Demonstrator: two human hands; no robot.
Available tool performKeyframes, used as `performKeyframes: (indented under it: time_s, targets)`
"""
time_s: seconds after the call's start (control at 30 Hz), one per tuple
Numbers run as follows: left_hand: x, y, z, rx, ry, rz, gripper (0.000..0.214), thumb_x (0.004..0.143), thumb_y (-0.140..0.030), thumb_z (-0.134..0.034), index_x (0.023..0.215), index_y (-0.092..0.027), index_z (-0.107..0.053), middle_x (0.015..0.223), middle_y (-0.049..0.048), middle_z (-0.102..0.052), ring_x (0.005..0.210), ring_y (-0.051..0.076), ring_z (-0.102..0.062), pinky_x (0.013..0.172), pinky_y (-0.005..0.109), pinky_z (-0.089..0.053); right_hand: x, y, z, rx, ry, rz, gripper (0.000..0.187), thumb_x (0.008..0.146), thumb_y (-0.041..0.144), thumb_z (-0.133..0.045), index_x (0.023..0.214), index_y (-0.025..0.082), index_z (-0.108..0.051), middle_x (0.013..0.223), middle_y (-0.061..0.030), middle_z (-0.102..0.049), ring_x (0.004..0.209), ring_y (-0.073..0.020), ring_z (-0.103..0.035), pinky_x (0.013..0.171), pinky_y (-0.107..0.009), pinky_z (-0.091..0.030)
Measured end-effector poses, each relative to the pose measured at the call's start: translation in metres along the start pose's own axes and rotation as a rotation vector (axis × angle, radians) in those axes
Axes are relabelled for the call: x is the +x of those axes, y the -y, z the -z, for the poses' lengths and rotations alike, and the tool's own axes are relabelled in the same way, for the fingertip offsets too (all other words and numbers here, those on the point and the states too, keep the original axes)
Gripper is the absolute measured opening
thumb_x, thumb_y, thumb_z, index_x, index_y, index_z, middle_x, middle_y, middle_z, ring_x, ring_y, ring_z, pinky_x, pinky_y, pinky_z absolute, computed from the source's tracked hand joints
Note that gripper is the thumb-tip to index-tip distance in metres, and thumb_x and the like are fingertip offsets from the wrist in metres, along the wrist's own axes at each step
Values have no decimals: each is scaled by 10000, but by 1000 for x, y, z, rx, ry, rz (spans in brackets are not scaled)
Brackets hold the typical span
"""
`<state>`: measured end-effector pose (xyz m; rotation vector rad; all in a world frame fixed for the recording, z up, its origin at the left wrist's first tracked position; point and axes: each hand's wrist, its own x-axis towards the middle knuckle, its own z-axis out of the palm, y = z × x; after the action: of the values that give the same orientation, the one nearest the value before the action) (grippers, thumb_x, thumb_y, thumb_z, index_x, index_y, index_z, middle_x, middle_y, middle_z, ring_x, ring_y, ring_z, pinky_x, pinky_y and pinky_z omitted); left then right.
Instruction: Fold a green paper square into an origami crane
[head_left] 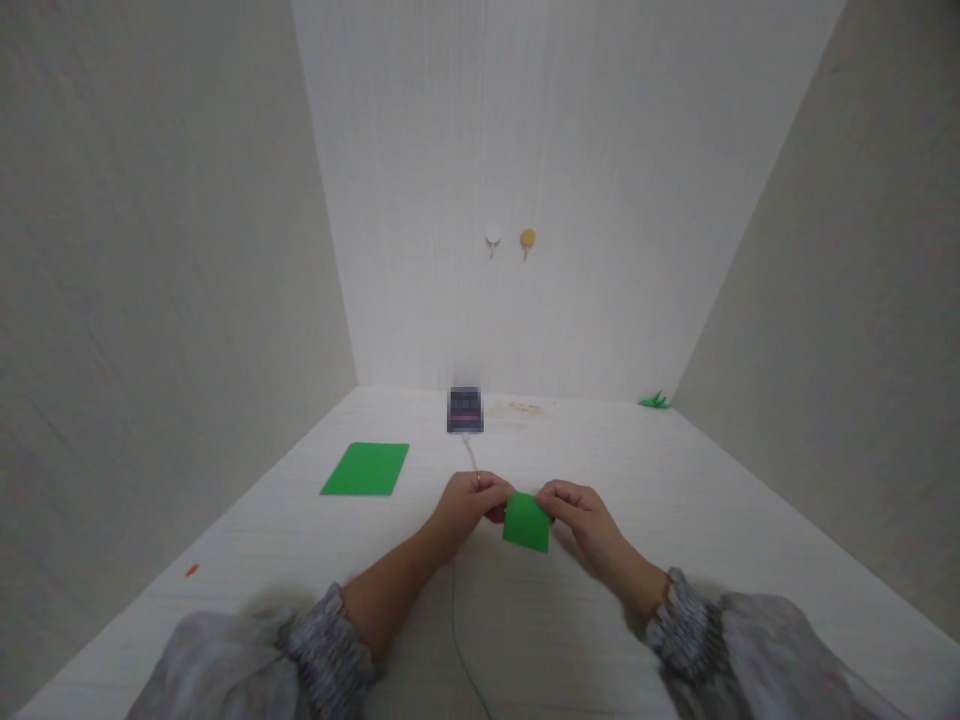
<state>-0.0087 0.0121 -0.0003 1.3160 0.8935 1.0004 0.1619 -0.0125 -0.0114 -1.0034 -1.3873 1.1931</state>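
Note:
A small folded piece of green paper [526, 522] is held up over the white table [675, 500] between both hands. My left hand [466, 505] pinches its upper left edge, with a ring on one finger. My right hand [581, 515] pinches its upper right edge. Both wrists come out of grey patterned sleeves. A flat green sheet [366, 468] lies on the table, further away and to the left of my left hand.
A dark phone-like device [465, 410] stands near the back wall, with a thin cable [454, 600] running toward me. A small green folded figure [655, 401] sits at the back right corner. Two hooks [510, 239] hang on the wall. A small orange scrap [192, 570] lies at left.

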Motion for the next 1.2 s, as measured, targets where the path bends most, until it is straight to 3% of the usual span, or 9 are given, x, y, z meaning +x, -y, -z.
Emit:
performKeyframes:
  time_s: [0.13,0.2,0.43,0.8,0.97,1.2]
  targets:
    - [0,-1,9,-39,-94,-21,176,638,-285,-603,631,-110,-622,581,28,-598,488,86,-504,511,212,-403,2,0,4,21,-125,41,175,666,261,-594,523,164,-569,507,30,-463,522,-109,-405,532,-235,-317]
    - [-1,0,10,-50,-71,-14,195,640,-302,-611,651,-108,-623,603,36,-607,502,88,-515,522,214,-410,2,0,5,42,-134,35,168,664,275,-596,542,161,-579,514,27,-472,527,-111,-410,537,-239,-321]
    - [-2,9,3,-105,134,10,282,670,-363,-605,794,-111,-625,655,41,-624,581,112,-552,568,231,-421,-1,0,2,86,-38,-33,177,677,297,-596,565,159,-582,526,22,-485,520,-105,-417,525,-230,-321]
    - [-6,8,-2,-192,219,-37,366,678,-366,-614,968,-143,-611,747,43,-625,628,115,-555,626,266,-439,-3,0,-1,290,51,-134,210,650,322,-639,571,139,-575,529,15,-517,511,-102,-437,524,-235,-327]
    - [-7,7,-2,-171,263,-47,348,671,-336,-627,964,-147,-625,718,33,-624,604,100,-544,610,251,-431,-4,0,-2,396,124,-193,199,659,292,-644,564,132,-575,529,14,-518,494,-93,-434,518,-230,-332]
    - [-8,4,-2,-178,236,-14,308,658,-271,-630,931,-130,-646,736,50,-639,624,118,-551,648,276,-432,-4,-2,-1,439,153,-255,193,670,280,-638,585,117,-579,556,-3,-539,505,-95,-465,529,-231,-360]
